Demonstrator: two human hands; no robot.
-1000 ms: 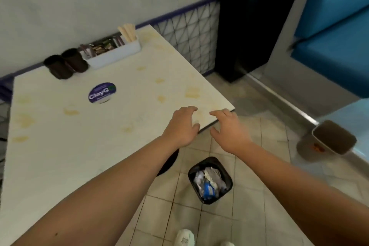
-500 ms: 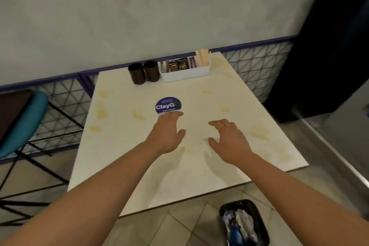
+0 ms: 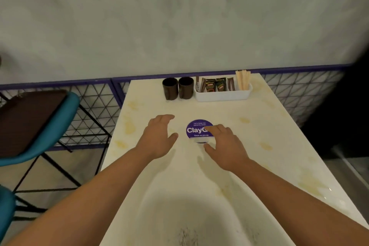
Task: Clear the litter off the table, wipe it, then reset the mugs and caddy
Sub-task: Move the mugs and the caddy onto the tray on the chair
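Note:
Two dark brown mugs [image 3: 178, 88] stand side by side at the far edge of the pale, yellow-stained table [image 3: 279, 136]. Right beside them sits a white caddy [image 3: 223, 94] with sachets and wooden stir sticks. A round purple sticker [image 3: 196, 130] lies on the table's middle. My left hand [image 3: 159, 136] hovers just left of the sticker, fingers relaxed and holding nothing. My right hand [image 3: 225, 144] is over the sticker's right edge, fingers loosely spread, empty.
A teal chair [image 3: 40, 132] with a dark seat pad stands to the left on black wire legs. A purple-framed wire mesh fence [image 3: 95, 102] and a grey wall run behind the table. Dark space lies at the right.
My view swung from the table's corner and the floor bin to face the table squarely. Both hands moved forward from the corner to the sticker at the middle.

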